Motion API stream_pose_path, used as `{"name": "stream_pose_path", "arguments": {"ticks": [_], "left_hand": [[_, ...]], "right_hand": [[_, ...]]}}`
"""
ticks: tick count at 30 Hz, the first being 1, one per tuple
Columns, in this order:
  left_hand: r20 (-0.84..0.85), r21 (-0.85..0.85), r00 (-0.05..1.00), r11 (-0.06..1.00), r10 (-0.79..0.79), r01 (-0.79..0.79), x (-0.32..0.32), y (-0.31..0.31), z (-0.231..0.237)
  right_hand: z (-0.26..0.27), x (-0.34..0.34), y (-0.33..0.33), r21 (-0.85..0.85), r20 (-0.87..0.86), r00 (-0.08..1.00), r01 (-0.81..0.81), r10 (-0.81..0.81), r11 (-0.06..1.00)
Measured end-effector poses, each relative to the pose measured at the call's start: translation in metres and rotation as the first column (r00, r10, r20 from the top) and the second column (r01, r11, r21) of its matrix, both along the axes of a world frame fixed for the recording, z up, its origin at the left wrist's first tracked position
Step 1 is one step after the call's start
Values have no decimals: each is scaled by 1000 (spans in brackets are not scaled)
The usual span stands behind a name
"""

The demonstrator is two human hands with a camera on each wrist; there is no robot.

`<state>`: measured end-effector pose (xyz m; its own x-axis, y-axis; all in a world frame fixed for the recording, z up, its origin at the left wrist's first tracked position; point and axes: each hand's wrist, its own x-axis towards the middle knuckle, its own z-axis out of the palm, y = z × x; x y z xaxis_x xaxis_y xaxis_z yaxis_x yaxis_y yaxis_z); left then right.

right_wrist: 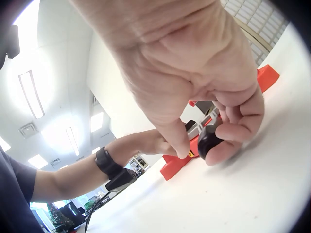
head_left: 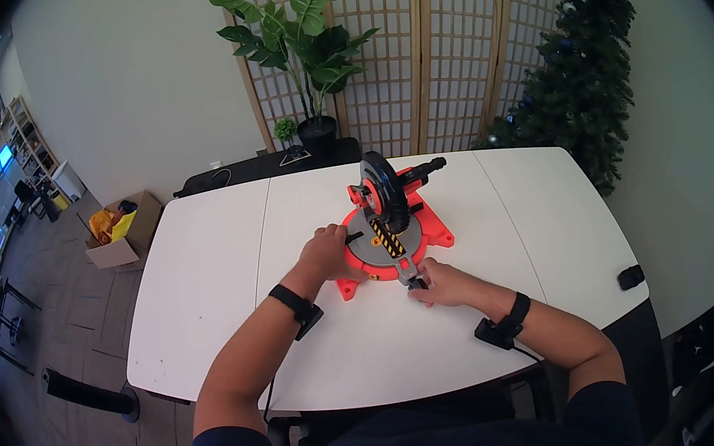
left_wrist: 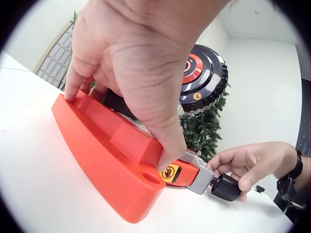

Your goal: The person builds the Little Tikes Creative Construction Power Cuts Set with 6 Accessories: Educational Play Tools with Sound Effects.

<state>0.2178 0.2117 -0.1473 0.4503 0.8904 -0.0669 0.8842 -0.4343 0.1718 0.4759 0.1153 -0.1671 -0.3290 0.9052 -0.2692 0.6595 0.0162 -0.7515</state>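
Note:
A toy miter saw (head_left: 364, 271) with a red-orange base stands on the white table. Its grey round turntable (head_left: 412, 236) carries a yellow-and-black striped strip, and the black toothed blade (head_left: 385, 191) is raised above it. My left hand (head_left: 324, 255) grips the left side of the base, thumb at the front by a yellow warning sticker (left_wrist: 170, 173) and fingers toward the back. At the front, my right hand (head_left: 450, 283) holds the black knob (left_wrist: 226, 187) on the end of the grey arm (left_wrist: 200, 180) between thumb and fingers.
The white table (head_left: 207, 302) has a small black object (head_left: 631, 277) at its right edge. Behind it are a potted plant (head_left: 317, 132), a folding screen (head_left: 391, 60) and a decorated tree (head_left: 574, 84). An open cardboard box (head_left: 143, 227) stands beyond the left side.

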Motion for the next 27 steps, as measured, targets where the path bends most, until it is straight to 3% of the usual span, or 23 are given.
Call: {"name": "stream_pose_path", "arguments": {"ticks": [4, 10, 12, 16, 18, 22, 24, 27], "left_hand": [[20, -27, 1000, 1000, 15, -14, 0, -1, 1], [25, -17, 1000, 1000, 11, -11, -1, 1, -2], [22, -17, 1000, 1000, 10, -9, -1, 1, -1], [26, -16, 1000, 1000, 9, -8, 0, -1, 0], [23, -12, 1000, 1000, 8, -8, 0, 0, -1], [12, -17, 1000, 1000, 14, -14, 1, -1, 0], [5, -21, 1000, 1000, 15, -15, 1, 0, 1], [1, -23, 1000, 1000, 16, -16, 1, 1, 0]], "right_hand": [[5, -1, -4, 56, 4, 1000, -27, 26, 998], [-16, 2, 6, -10, -73, 997, 38, -38, 999], [8, -3, -3, 14, -1, 1000, -14, 14, 1000], [6, 0, -4, 125, 43, 998, -46, 41, 991], [-1, 2, 2, -44, -21, 999, 26, -27, 999], [-25, 4, 10, -46, -94, 994, 50, -54, 998], [-15, 2, 5, 106, 53, 998, -44, 39, 993], [-3, 0, 0, 92, 136, 991, -33, 20, 995]]}}
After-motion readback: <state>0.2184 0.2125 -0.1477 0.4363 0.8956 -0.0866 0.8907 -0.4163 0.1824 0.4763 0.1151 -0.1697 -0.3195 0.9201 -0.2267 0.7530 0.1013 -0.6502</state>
